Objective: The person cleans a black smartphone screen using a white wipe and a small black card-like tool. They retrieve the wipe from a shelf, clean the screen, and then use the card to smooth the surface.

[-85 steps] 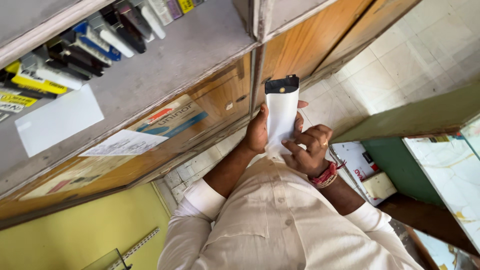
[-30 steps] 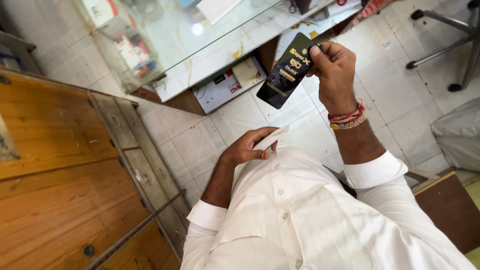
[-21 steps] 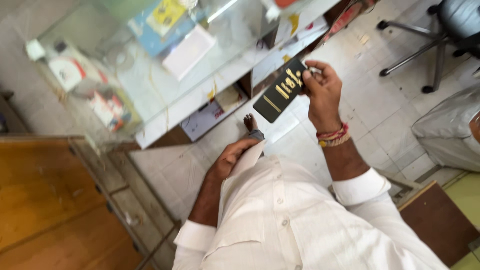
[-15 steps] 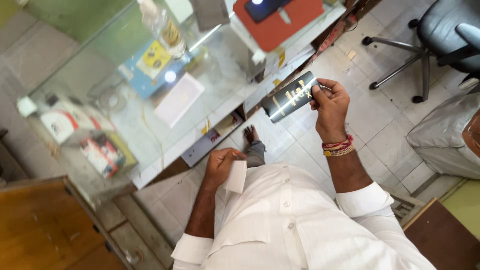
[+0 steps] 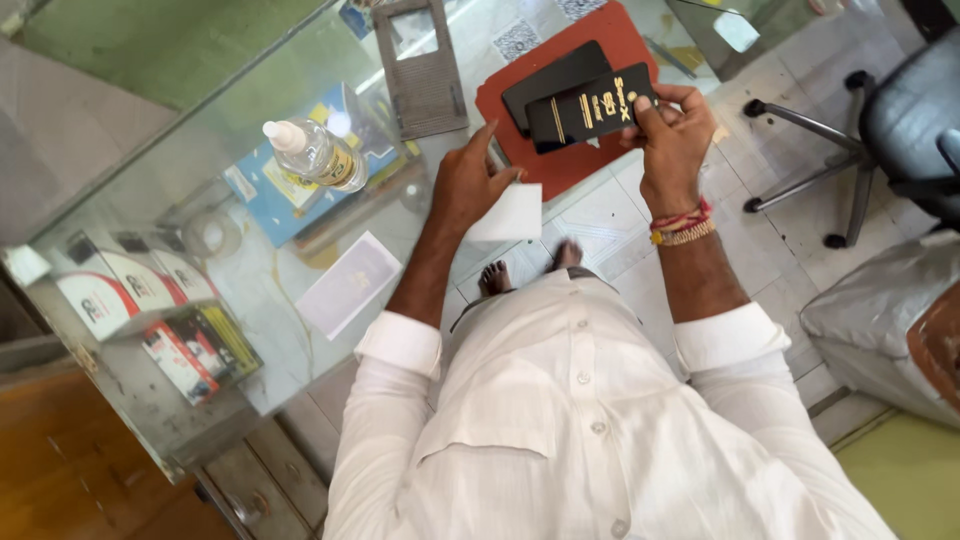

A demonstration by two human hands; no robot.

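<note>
My right hand (image 5: 672,132) grips a flat black packet with gold print (image 5: 590,104) by one end, holding it over the red mat (image 5: 575,160) on the glass counter. A black phone (image 5: 553,80) lies on that mat, just under the packet. My left hand (image 5: 468,182) holds a small white card or paper piece (image 5: 510,213) at the mat's near edge. Both arms wear white sleeves; a red and bead bracelet rings my right wrist.
The glass counter (image 5: 250,300) carries a clear bottle with a white cap (image 5: 315,152), a grey ribbed stand (image 5: 425,70) and a pale card (image 5: 348,283). Boxed goods show on a shelf under the glass at left. A wheeled office chair (image 5: 880,120) stands right; grey bundle lower right.
My view swung from the wooden shelves and floor to the glass counter. My right hand carried the black packet over the red mat; my left hand brought the white piece up from my chest.
</note>
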